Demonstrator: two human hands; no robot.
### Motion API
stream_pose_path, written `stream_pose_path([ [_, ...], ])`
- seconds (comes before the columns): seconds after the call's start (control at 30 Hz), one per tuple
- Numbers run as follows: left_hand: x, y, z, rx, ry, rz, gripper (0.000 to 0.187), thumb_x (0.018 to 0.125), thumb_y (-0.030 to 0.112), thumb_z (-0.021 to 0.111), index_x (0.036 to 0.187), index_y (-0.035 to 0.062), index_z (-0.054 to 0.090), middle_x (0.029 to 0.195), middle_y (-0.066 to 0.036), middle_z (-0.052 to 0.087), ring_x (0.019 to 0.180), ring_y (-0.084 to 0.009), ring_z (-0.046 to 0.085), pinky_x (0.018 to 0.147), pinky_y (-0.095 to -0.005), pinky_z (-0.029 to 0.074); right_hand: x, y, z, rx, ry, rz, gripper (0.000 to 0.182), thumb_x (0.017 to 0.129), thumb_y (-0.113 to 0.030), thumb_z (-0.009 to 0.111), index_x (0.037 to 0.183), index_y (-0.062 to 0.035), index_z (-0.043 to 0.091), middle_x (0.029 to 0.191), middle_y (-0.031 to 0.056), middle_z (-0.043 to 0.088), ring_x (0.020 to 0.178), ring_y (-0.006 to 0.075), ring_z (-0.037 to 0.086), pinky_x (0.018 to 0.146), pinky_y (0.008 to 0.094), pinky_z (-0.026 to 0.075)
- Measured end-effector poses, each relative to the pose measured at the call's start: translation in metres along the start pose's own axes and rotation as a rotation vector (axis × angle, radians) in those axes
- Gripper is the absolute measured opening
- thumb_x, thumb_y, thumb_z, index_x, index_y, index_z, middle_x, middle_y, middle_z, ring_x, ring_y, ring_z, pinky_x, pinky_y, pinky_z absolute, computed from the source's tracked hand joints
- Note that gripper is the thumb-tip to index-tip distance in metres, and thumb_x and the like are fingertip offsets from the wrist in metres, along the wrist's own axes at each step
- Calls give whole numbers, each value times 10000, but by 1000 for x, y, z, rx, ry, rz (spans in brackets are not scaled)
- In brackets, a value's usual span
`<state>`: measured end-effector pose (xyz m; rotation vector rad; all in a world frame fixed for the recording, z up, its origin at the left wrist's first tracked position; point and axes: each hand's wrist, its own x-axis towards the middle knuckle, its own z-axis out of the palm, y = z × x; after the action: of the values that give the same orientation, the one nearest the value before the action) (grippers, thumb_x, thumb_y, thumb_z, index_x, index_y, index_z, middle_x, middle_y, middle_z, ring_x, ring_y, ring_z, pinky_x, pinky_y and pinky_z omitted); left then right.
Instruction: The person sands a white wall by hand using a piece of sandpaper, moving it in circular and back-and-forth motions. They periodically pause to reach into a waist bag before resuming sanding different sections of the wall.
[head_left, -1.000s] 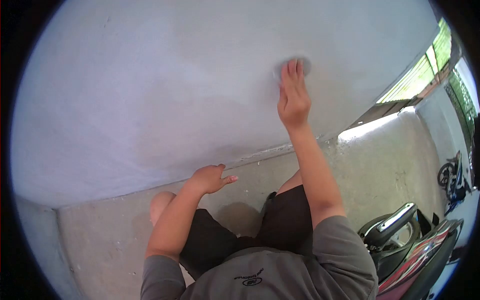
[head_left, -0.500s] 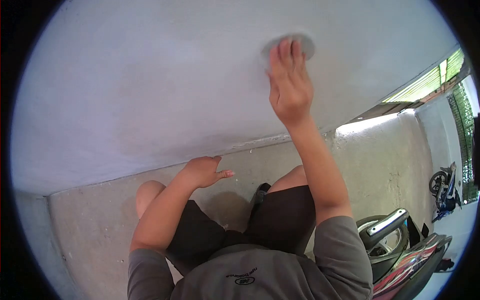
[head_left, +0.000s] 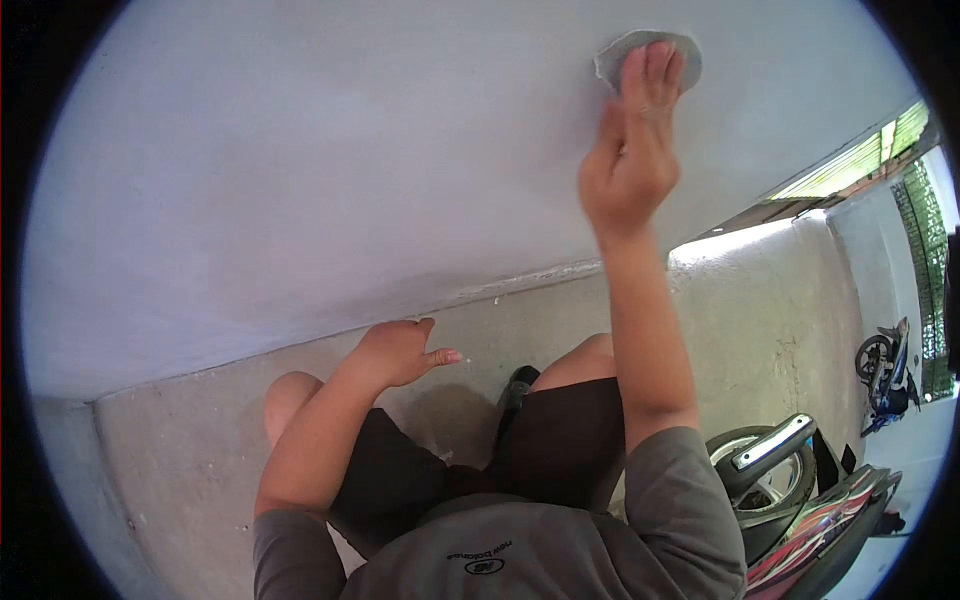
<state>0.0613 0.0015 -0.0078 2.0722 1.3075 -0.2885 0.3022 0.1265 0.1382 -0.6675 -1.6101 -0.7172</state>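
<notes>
My right hand (head_left: pixel 635 150) lies flat against the upright pale wall (head_left: pixel 330 150), fingers stretched upward. Under its fingertips is a roundish grey piece of sandpaper (head_left: pixel 688 65) with a rough, pale edge, pressed to the wall. The palm and thumb side look slightly blurred. My left hand (head_left: pixel 395 352) hangs low over my left knee, near the foot of the wall, holding nothing. Its thumb stands apart from the fingers, which are partly hidden behind the hand.
Below the wall runs a concrete floor (head_left: pixel 740 320), where I squat. A motorbike (head_left: pixel 800 500) stands close at my right, and another motorbike (head_left: pixel 885 375) is farther off. The wall ends at the right beside a bright opening.
My right hand has slid the sandpaper up and to the right along the wall. My left hand has barely moved.
</notes>
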Motion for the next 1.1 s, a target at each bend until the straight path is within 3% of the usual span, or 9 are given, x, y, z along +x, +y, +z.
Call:
stream_pose_path([
  [0.07, 0, -5, 5, -12, 32, 13, 841, 931, 662, 505, 1402, -33, 473, 1205, -272, 637, 1139, -418, 603, 972, -476, 480, -20, -20, -3, -9, -2, 40, 372, 924, -64, 617, 1294, -57, 660, 1426, 124, 570, 1360, 331, 500, 1111, 477, 405],
  [0.13, -2, -3, 2, -17, 25, -2, 837, 928, 656, 517, 1406, -29, 472, 1209, -265, 639, 1142, -415, 604, 973, -477, 480, -53, -31, -17, 41, -393, -62, 377, 921, -55, 615, 1296, -67, 662, 1420, 116, 578, 1352, 317, 512, 1115, 475, 399],
  [0.27, -1, 0, 0, -33, 55, 6, 822, 920, 638, 551, 1416, -12, 472, 1205, -245, 652, 1141, -403, 611, 965, -474, 485, -42, 2, -38, -57, -496, -181, 377, 925, -46, 605, 1296, -74, 663, 1416, 106, 584, 1347, 303, 520, 1117, 472, 396],
  [0.43, 0, -3, 2, -52, 68, 32, 856, 911, 677, 525, 1400, -24, 480, 1192, -259, 652, 1129, -406, 618, 955, -469, 495, 30, 11, -11, -4, 4, -35, 385, 929, 33, 560, 1306, 4, 631, 1433, 189, 544, 1388, 361, 452, 1146, 484, 354],
  [0.7, -6, -2, 2, -32, 63, -4, 812, 923, 639, 553, 1424, 5, 471, 1179, -228, 669, 1121, -390, 623, 953, -457, 494, -64, -10, -17, -63, -249, 54, 411, 923, -52, 618, 1333, -30, 616, 1443, 167, 541, 1362, 384, 480, 1099, 525, 401],
  [0.87, -6, -8, 7, -61, 77, 67, 926, 900, 740, 472, 1399, -40, 471, 1164, -278, 649, 1109, -419, 619, 935, -478, 500, 59, 5, -4, -68, -36, -78, 373, 899, -54, 642, 1271, -26, 646, 1395, 169, 581, 1310, 385, 532, 1081, 502, 433],
  [0.97, -4, -5, 3, -42, 46, 36, 932, 900, 746, 464, 1411, -34, 455, 1170, -270, 648, 1118, -415, 614, 936, -477, 497, 115, 1, 2, -70, 92, -270, 366, 1025, -96, 511, 1372, 8, 563, 1414, 212, 550, 1376, 330, 471, 1111, 407, 425],
  [1.03, -4, -2, 2, -45, 41, 17, 871, 915, 702, 494, 1423, -4, 453, 1182, -246, 655, 1127, -403, 614, 947, -472, 491, 119, -24, -7, -19, -204, 104, 331, 903, -73, 632, 1230, -28, 661, 1360, 153, 609, 1261, 347, 578, 1063, 452, 463],
  [1.1, -3, -4, 0, -38, 52, 5, 813, 931, 658, 524, 1436, 25, 452, 1195, -222, 663, 1137, -390, 613, 958, -466, 486, 98, -29, 10, -64, -106, -296, 319, 904, -94, 620, 1216, -60, 677, 1335, 114, 635, 1216, 284, 617, 1048, 408, 479],
])
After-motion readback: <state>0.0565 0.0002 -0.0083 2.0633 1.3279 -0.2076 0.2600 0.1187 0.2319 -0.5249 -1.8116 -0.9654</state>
